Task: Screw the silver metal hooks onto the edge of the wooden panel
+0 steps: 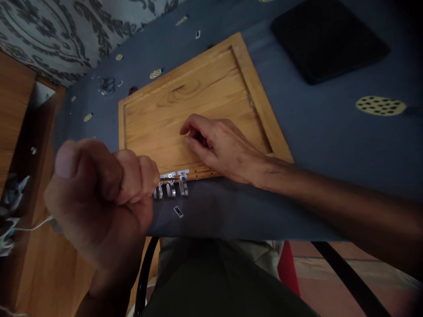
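Note:
A wooden panel with a raised frame (pixel 211 94) lies on the blue cloth. Silver metal hooks (pixel 171 187) sit in a row along its near edge, with cross-head screws in their plates. Close to the camera, my left hand (pixel 109 189) is closed in a fist around a screwdriver; only a thin shaft (pixel 170 178) shows, reaching toward the hook plates, and the handle is hidden. My right hand (pixel 221 147) rests on the panel to the right of the hooks, its fingers curled and thumb near the index fingertip. Whatever may be between them is hidden.
A black flat pad (pixel 327 42) lies at the upper right of the cloth (pixel 320 145). Small metal pieces (pixel 107 86) lie beyond the panel at left. A small printed label (pixel 178 211) lies near the table's front edge. An open wooden drawer or cabinet (pixel 36 185) stands at left.

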A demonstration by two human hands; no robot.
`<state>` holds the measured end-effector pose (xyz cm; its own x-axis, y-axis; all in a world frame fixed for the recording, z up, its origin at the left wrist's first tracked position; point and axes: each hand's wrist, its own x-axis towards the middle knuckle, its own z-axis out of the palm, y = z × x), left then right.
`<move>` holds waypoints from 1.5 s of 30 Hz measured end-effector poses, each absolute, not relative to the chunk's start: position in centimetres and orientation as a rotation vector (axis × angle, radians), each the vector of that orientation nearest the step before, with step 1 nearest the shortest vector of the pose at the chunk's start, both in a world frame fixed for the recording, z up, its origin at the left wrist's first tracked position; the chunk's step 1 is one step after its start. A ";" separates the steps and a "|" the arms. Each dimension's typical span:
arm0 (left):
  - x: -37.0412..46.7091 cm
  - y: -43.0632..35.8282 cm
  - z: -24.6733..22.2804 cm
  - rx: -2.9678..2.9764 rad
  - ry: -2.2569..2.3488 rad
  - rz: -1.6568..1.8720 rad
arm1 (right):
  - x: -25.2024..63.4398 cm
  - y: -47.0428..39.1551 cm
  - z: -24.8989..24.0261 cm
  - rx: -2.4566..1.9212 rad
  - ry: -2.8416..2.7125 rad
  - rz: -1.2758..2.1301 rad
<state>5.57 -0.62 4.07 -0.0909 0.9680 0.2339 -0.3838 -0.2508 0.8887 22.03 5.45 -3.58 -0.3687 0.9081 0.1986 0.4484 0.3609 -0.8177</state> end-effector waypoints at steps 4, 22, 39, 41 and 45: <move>6.3 -0.4 4.6 1.183 1.042 1.574 | 22.1 5.4 -3.5 -1.161 -1.957 0.878; 7.2 -0.4 4.5 1.268 1.045 1.479 | 22.1 5.5 -3.5 -1.130 -1.963 0.848; 7.7 -0.2 4.3 1.317 1.085 1.486 | 21.9 5.5 -3.0 -1.204 -1.981 0.904; 7.5 -0.2 4.2 1.348 1.053 1.486 | 21.9 5.5 -3.0 -1.217 -1.980 0.906; 7.2 -0.6 3.7 1.430 0.934 1.463 | 21.9 5.5 -3.3 -1.188 -1.969 0.902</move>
